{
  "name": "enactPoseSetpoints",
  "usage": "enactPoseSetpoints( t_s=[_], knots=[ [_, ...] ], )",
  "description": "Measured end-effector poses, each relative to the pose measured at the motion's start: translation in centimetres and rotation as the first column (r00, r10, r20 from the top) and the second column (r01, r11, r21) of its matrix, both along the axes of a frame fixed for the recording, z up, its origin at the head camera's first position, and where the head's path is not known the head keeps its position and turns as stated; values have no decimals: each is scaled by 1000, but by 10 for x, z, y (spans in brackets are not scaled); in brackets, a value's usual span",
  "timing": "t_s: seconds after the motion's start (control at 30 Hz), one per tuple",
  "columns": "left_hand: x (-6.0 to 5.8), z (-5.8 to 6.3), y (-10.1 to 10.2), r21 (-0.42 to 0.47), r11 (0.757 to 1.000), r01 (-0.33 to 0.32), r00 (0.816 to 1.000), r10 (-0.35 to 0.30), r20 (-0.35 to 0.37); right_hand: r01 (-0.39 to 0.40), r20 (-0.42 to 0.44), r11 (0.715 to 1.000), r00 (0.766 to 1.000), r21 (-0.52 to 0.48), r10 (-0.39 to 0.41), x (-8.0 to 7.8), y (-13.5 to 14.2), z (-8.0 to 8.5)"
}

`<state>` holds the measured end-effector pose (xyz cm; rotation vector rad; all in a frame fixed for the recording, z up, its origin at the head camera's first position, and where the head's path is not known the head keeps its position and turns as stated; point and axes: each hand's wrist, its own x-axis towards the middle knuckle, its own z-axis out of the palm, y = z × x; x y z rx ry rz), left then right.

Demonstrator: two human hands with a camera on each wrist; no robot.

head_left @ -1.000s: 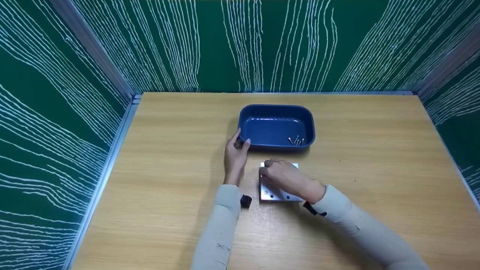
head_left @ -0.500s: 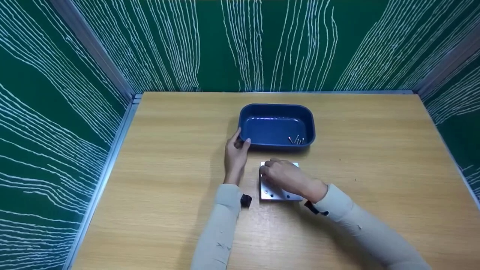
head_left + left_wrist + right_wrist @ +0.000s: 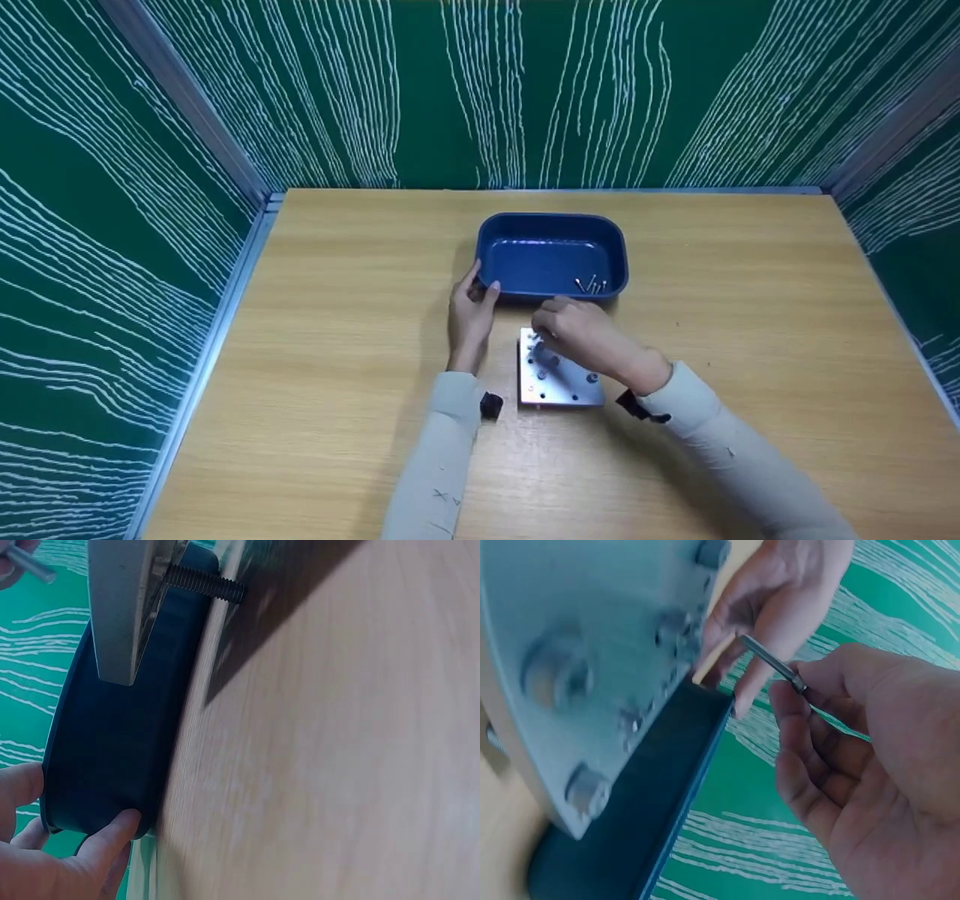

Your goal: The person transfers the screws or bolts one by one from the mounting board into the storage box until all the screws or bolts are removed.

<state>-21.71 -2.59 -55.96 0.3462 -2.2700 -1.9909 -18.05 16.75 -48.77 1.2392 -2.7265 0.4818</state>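
My left hand (image 3: pixel 471 319) holds the near left corner of a dark blue plastic bin (image 3: pixel 525 294), thumb on its front wall and fingers round the side. In the right wrist view, my right hand (image 3: pixel 885 742) pinches a slim silver screw (image 3: pixel 769 661) near its head between thumb and forefinger. The head view has that hand over the far edge of a square metal plate (image 3: pixel 566 390), close to the bin. Several bolts and holes show on the plate. A threaded bolt (image 3: pixel 206 583) sticks out of its underside in the left wrist view.
Several loose screws (image 3: pixel 592 286) lie in the bin's near right corner. The wooden table (image 3: pixel 337 300) is bordered by green walls (image 3: pixel 427 90) with white wavy lines. A metal frame edge (image 3: pixel 217 300) runs along the table's left side.
My right hand has lifted off the plate's upper left area and moved slightly right and toward the bin, with the screw in its fingers. More of the plate shows. The left hand keeps its place.
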Motion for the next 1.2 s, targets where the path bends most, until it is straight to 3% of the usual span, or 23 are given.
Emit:
enactPoseSetpoints(
  t_s=[0.33, 0.67, 0.97, 1.2],
  knots=[
    [-1, -2, 2, -12, 1000, 3, 1000, -3, -11, 136, -15, 989, 990, -55, -137, -24, 22, 14],
    [1, -3, 2, -14, 1000, -5, 1000, 5, -3, 219, 25, 973, 976, -71, -218, -44, 44, 14],
    [-1, 1, 2, -30, 1000, -1, 1000, 2, 12, 319, 112, 944, 944, -81, -309, -63, 60, 15],
    [-2, 1, 1, -52, 999, -2, 1000, 3, 27, 339, 141, 938, 935, -72, -327, -76, 70, 10]
  ],
)
